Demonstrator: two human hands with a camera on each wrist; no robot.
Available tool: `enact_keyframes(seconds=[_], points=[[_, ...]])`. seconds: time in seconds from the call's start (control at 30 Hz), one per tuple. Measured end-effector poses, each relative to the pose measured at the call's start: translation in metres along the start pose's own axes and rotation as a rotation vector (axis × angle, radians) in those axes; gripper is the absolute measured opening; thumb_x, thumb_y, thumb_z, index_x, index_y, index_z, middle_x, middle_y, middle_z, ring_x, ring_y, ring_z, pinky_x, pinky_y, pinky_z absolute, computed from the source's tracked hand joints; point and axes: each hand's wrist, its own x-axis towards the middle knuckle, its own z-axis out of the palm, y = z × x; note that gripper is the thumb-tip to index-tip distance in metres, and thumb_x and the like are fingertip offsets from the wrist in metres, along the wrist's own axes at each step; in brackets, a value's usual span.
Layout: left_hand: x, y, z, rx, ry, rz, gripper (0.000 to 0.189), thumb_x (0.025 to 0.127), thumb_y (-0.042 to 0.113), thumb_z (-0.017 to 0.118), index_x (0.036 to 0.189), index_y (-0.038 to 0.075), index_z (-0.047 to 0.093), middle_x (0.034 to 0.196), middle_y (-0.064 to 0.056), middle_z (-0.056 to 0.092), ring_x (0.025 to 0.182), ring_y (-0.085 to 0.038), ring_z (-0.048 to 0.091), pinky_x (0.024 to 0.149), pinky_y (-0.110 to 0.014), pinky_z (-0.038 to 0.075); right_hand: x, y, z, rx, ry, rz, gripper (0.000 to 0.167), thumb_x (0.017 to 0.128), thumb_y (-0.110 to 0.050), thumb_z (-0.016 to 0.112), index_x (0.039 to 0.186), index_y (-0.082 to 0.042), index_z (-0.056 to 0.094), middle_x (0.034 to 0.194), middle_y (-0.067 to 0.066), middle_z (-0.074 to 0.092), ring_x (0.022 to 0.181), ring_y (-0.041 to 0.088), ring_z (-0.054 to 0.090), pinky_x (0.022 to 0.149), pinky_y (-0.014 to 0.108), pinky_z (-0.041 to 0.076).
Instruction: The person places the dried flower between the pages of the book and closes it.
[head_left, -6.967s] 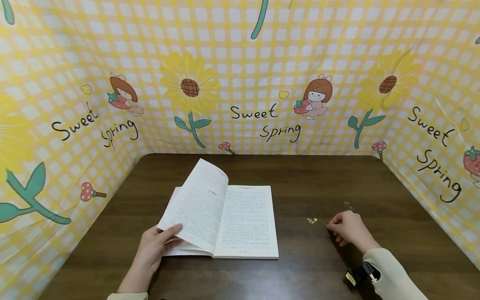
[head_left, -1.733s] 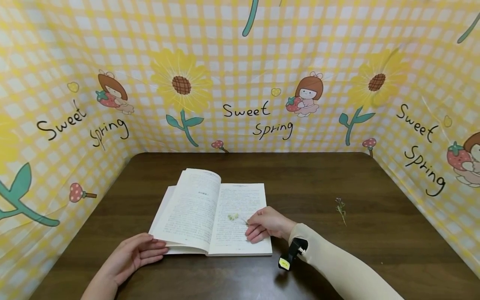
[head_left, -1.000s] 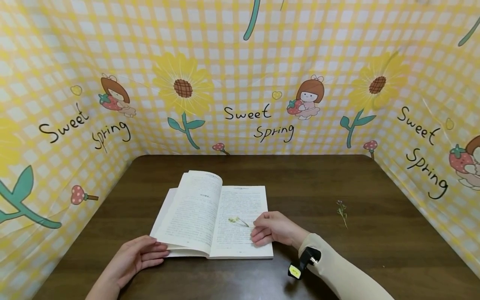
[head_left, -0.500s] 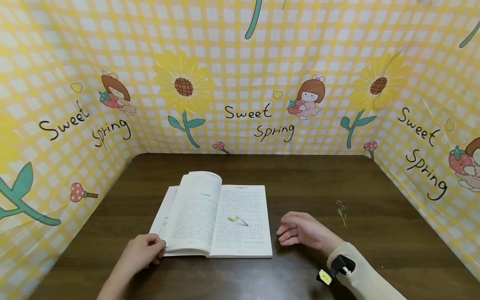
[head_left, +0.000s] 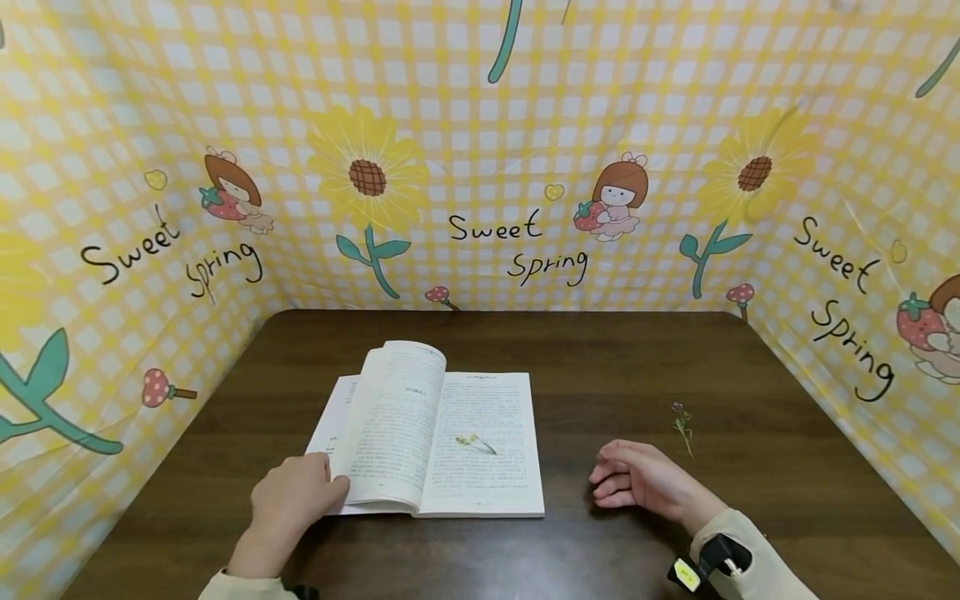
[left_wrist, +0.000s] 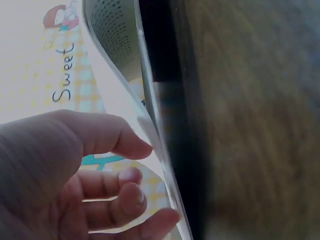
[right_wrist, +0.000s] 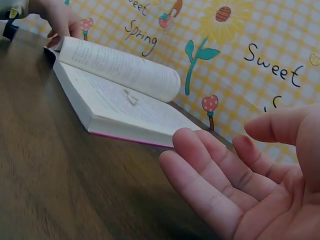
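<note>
An open book (head_left: 487, 483) lies on the table, its left-hand pages (head_left: 390, 433) curving up. On its right page rests a small sprig of pale yellow flowers (head_left: 477, 444), also visible as a thin sprig in the right wrist view. My left hand (head_left: 288, 504) is at the book's lower left corner; in the left wrist view its thumb (left_wrist: 122, 137) touches the page edge, with the other fingers loosely bent. Right of the book, my right hand (head_left: 648, 483) hovers or rests near the tabletop, fingers relaxed, holding nothing.
A second sprig with small purple flowers (head_left: 682, 427) lies on the dark wooden table (head_left: 600, 350), beyond the right hand. A yellow checked cloth (head_left: 480, 167) surrounds the back and sides.
My right hand carried the yellow sprig onto the right page, released it and withdrew to the right. The left hand shifted from under the lifted pages to over the lower left corner.
</note>
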Motion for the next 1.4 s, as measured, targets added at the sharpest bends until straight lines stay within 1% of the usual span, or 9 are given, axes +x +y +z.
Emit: enact_keyframes(seconds=[0.13,0.27,0.33,0.5,0.63,0.73,0.9,1.13,1.4], points=[[0.000,0.006,0.005,0.027,0.217,0.140,0.024,0.071,0.014,0.065,0.093,0.004,0.062,0.083,-0.014,0.060,0.070,-0.034,0.057,0.047,-0.045,0.042,-0.006,0.003,-0.005,0.028,-0.006,-0.004,0.026,0.108,-0.011,0.035,0.098,-0.014,0.059,0.093,0.003,0.071,0.082,0.017,0.071,0.081,0.038,0.058],[0.000,0.014,0.015,0.080,0.536,0.452,0.050,0.060,-0.003,0.068,0.109,0.001,0.067,0.102,-0.020,0.063,0.089,-0.043,0.060,0.050,-0.051,0.046,-0.013,0.004,-0.010,0.047,-0.001,-0.010,0.028,0.108,-0.011,0.034,0.098,-0.015,0.061,0.094,0.003,0.070,0.084,0.017,0.071,0.082,0.039,0.058],[0.002,0.019,0.020,0.100,0.624,0.612,0.055,0.056,-0.008,0.070,0.109,0.002,0.067,0.105,-0.019,0.064,0.093,-0.043,0.061,0.052,-0.051,0.048,-0.017,0.004,-0.012,0.056,0.005,-0.007,0.029,0.109,-0.012,0.034,0.099,-0.015,0.061,0.094,0.003,0.070,0.084,0.017,0.071,0.083,0.040,0.057],[-0.001,0.036,0.025,0.103,0.585,0.905,0.066,0.051,-0.018,0.078,0.110,0.008,0.068,0.114,-0.014,0.066,0.107,-0.037,0.062,0.067,-0.050,0.053,-0.026,0.003,-0.018,0.079,0.015,-0.007,0.032,0.109,-0.011,0.032,0.100,-0.015,0.062,0.095,0.004,0.070,0.085,0.018,0.071,0.085,0.041,0.057],[-0.006,0.050,0.027,0.091,0.512,1.028,0.065,0.051,-0.020,0.077,0.108,0.010,0.069,0.116,-0.008,0.068,0.113,-0.032,0.062,0.079,-0.046,0.052,-0.033,0.002,-0.023,0.088,0.011,-0.018,0.034,0.109,-0.010,0.030,0.101,-0.015,0.062,0.096,0.004,0.070,0.087,0.019,0.071,0.086,0.041,0.057],[-0.009,0.061,0.028,0.120,0.477,1.023,0.048,0.064,-0.009,0.077,0.108,0.011,0.070,0.113,-0.005,0.069,0.110,-0.027,0.063,0.080,-0.043,0.051,-0.040,0.001,-0.028,0.095,0.009,-0.023,0.035,0.110,-0.011,0.029,0.102,-0.015,0.062,0.098,0.004,0.070,0.088,0.019,0.071,0.087,0.041,0.056],[-0.016,0.078,0.028,0.213,0.366,0.880,0.029,0.086,0.027,0.074,0.112,0.014,0.072,0.111,-0.002,0.069,0.105,-0.023,0.063,0.077,-0.043,0.049,-0.052,-0.001,-0.036,0.104,0.017,-0.036,0.035,0.110,-0.012,0.028,0.104,-0.015,0.063,0.100,0.004,0.070,0.091,0.020,0.070,0.089,0.043,0.055],[-0.018,0.092,0.032,0.309,0.239,0.725,0.057,0.074,0.061,0.077,0.108,0.017,0.070,0.112,-0.006,0.067,0.101,-0.026,0.057,0.071,-0.047,0.043,-0.071,-0.007,-0.054,0.060,0.085,-0.039,0.032,0.110,-0.013,0.030,0.105,-0.014,0.062,0.100,0.004,0.070,0.092,0.021,0.070,0.089,0.042,0.055],[-0.015,0.096,0.038,0.333,0.298,0.728,0.051,0.060,0.062,0.084,0.084,0.020,0.069,0.096,0.001,0.065,0.095,-0.024,0.054,0.067,-0.044,0.040,-0.087,-0.016,-0.076,-0.025,0.169,-0.009,0.030,0.110,-0.017,0.032,0.105,-0.016,0.062,0.100,0.004,0.069,0.091,0.021,0.070,0.086,0.040,0.057]])
